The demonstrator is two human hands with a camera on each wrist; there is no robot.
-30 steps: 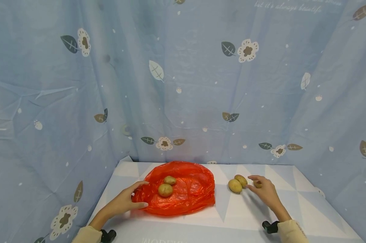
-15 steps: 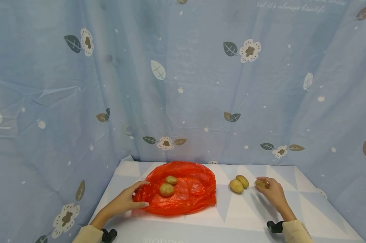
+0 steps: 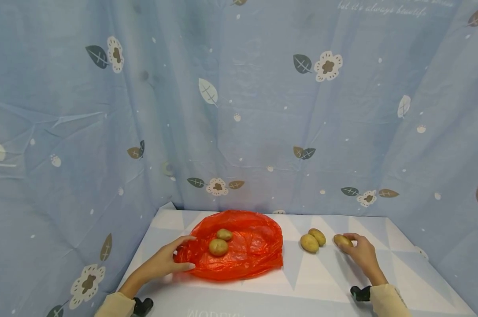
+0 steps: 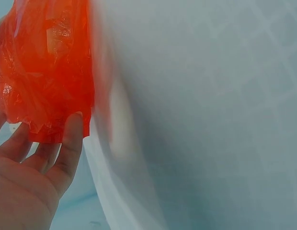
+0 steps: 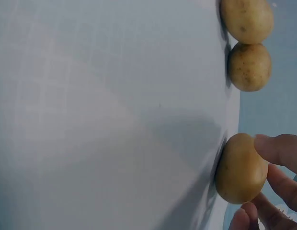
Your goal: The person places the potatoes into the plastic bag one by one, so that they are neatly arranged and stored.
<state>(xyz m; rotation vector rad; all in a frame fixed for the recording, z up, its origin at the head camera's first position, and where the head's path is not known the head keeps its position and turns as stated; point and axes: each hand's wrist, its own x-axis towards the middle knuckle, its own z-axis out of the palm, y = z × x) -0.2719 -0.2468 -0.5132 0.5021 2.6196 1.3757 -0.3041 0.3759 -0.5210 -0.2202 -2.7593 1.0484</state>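
Observation:
In the head view, a red plastic bag [image 3: 250, 251] lies spread with its mouth open on the left part of the table. Two potatoes [image 3: 218, 247] rest inside it. My left hand [image 3: 163, 262] holds the bag's left edge, thumb and fingers apart along the rim; the left wrist view shows the fingertips [image 4: 74, 125] on the red film. On the right, my right hand [image 3: 364, 255] grips a single potato [image 5: 240, 168] between thumb and fingers, low at the table surface. Left of that, two more potatoes [image 3: 309, 243] lie side by side, touching.
A white and pale-blue patterned cloth [image 3: 294, 273] covers the table. Blue curtains [image 3: 254, 110] with flowers and leaves hang behind the table and at both sides.
My right hand has moved right, away from the pair of potatoes, and closed its fingers on the lone potato. The left hand stays at the bag's edge.

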